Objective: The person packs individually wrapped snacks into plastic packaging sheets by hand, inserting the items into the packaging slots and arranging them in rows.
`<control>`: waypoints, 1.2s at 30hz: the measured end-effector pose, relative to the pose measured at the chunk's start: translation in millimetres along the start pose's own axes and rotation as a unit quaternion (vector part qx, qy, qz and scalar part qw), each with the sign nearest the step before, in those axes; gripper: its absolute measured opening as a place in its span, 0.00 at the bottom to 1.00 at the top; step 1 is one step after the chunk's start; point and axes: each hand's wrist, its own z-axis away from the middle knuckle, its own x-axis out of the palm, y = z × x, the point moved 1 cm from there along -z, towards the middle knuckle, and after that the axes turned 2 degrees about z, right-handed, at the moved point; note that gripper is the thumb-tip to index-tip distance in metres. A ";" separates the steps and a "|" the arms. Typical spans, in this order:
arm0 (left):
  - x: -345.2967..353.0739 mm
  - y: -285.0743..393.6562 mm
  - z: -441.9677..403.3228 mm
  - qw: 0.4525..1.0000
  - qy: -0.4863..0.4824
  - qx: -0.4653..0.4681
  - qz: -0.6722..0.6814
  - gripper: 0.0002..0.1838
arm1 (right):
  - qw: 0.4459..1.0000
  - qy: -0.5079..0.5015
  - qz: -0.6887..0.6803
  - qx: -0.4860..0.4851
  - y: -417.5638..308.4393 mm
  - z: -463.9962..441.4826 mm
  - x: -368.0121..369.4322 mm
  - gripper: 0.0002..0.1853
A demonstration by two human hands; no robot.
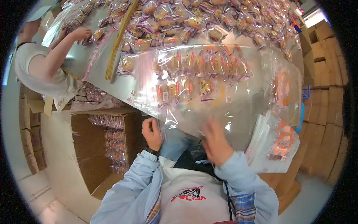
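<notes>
A large clear plastic bag (238,108) lies flat on the metal table in front of me. Inside it, individually wrapped cakes (188,61) form a long upper row and a shorter lower row. My left hand (151,135), a dark band at its wrist, is closed with curled fingers at the bag's near left edge. Motion smears my right hand (217,145), which is over the near part of the bag, and its fingers cannot be made out clearly.
More wrapped cakes (194,22) are heaped across the table's far side beside a yellow strip (121,41). Flat printed bags (274,143) lie at right. An open carton (99,145) holding packs stands at lower left. A co-worker's hand (81,34) reaches over the table; stacked cartons (324,112) line the right.
</notes>
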 end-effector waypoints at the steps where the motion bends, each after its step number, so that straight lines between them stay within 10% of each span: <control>1: 3.8 8.3 -3.8 0.988 0.000 0.078 -0.134 0.16 | 0.993 -0.113 -0.007 -0.037 -2.4 26.5 -0.4 0.36; 5: 18.2 -27.7 -11.5 0.963 -0.073 0.117 -0.230 0.26 | 0.903 -0.281 -0.326 0.003 -6.8 9.0 -111.2 0.28; 7: 35.3 -8.5 -32.4 0.975 -0.169 0.086 -0.118 0.28 | 0.973 -0.037 -0.186 -0.131 1.7 -34.2 -165.9 0.27; 10: 54.3 -10.0 -36.9 0.972 -0.196 0.063 -0.117 0.28 | 0.956 0.232 -0.180 0.007 19.0 -136.4 -188.8 0.36; 14: 62.1 -27.4 -35.3 0.971 -0.197 0.040 -0.128 0.28 | 0.977 0.184 0.092 -0.056 82.1 -296.2 -161.6 0.66; 17: 60.8 -33.7 -36.9 0.970 -0.201 0.022 -0.135 0.28 | 0.990 0.133 0.053 0.011 75.6 -374.0 -135.1 0.78; 36: 74.5 -29.4 -40.2 0.967 -0.217 -0.024 -0.132 0.26 | 0.944 0.170 0.278 0.051 52.8 -454.5 -89.5 0.70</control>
